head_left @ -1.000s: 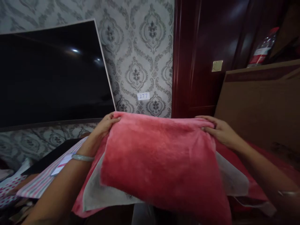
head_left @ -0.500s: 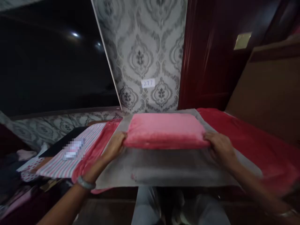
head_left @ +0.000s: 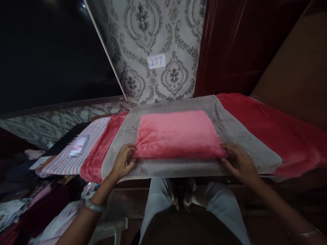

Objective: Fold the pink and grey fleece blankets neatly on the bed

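A folded pink plush towel [head_left: 176, 132] lies flat on a larger grey towel [head_left: 173, 169], which has a small embroidered figure near its front edge. At the pink towel's front left corner is my left hand [head_left: 124, 160], fingers and thumb apart and the fingertips touching the corner. My right hand [head_left: 238, 161] rests at the front right corner in a similar way, its thumb apart from its fingers. Neither hand appears to grip the cloth.
Red plush cloth [head_left: 265, 129] extends on the right, with more red cloth [head_left: 102, 146] on the left. Beside it lies a striped cloth [head_left: 60, 163] bearing a blurred packet. A dark screen [head_left: 51, 58] stands behind. Piled clothes [head_left: 43, 204] and a white stool [head_left: 112, 226] are low on the left.
The pink towel has come down flat onto the grey towel. Both hands have loosened from its front corners, fingers now apart. The view has tilted downward.
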